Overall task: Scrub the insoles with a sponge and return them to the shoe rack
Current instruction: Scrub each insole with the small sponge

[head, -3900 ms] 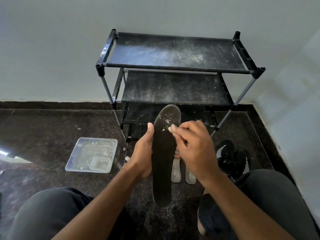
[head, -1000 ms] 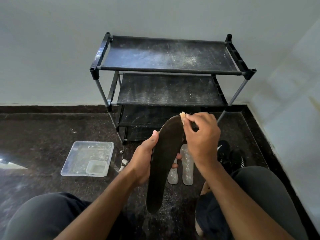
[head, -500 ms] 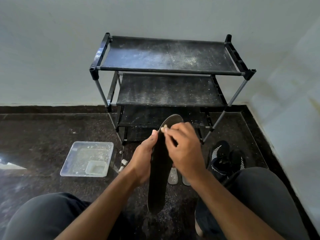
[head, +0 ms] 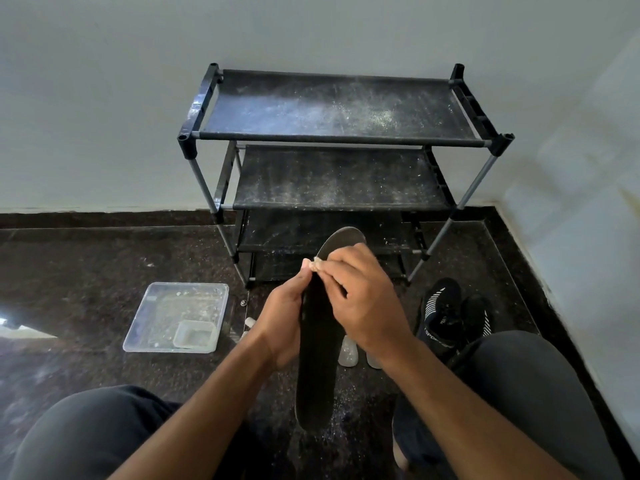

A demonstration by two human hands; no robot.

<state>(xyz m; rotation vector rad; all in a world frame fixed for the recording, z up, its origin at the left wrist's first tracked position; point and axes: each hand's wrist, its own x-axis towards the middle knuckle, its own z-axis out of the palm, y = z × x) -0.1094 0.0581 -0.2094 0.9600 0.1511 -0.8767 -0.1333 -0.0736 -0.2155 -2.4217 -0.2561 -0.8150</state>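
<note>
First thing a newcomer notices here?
Centre: two hands work a dark insole; the left hand grips its edge and the right hand pinches a pale sponge against it. Behind stands a dusty black rack; a clear tray lies on the floor, left.

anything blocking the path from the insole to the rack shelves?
Nothing visible. The insole is held up in the left hand while the right hand pinches a small sponge against it. The shoe rack stands straight ahead, and nothing shows on its top and middle shelves but white specks.
</note>
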